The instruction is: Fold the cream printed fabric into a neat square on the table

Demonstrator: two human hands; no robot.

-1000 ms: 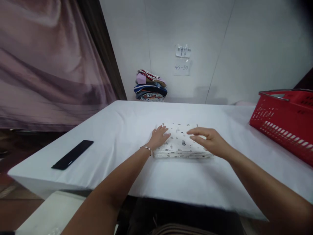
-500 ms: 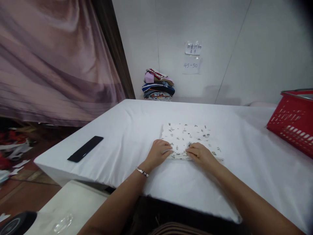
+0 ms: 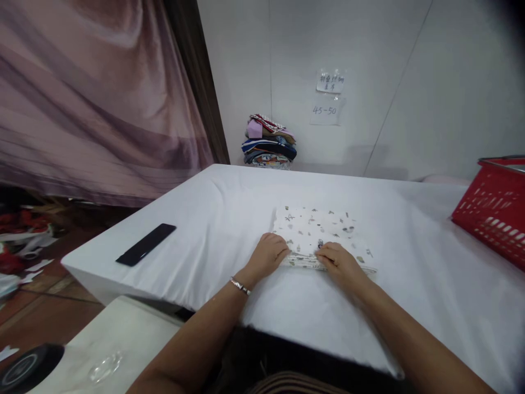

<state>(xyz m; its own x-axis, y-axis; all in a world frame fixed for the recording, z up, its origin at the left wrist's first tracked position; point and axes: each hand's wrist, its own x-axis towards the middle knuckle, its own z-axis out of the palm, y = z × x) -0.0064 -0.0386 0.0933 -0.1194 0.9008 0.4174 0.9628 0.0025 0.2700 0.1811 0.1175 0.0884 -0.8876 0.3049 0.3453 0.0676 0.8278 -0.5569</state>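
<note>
A folded white cloth [image 3: 307, 225] with small grey and green prints lies flat on the white-covered table [image 3: 197, 219]. Its layered folded edge faces me. My left hand [image 3: 268, 254] pinches that near edge towards its left end, fingers closed on the fabric. Farther right along the same edge, my right hand [image 3: 337, 260] grips the cloth between thumb and fingers. A short stretch of the layers shows between the two hands. The fingertips of both hands are partly hidden.
A black flat object [image 3: 146, 244] lies on the table's left side. A red plastic basket [image 3: 492, 210] stands at the right edge. Folded fabrics [image 3: 269, 142] are stacked beyond the far edge, by the wall. A pale surface [image 3: 123, 339] with clear plastic sits lower left.
The view has shifted slightly. Both hands stay on the near edge of the cloth, with hardly any movement; the left fingers look a little more curled in.
</note>
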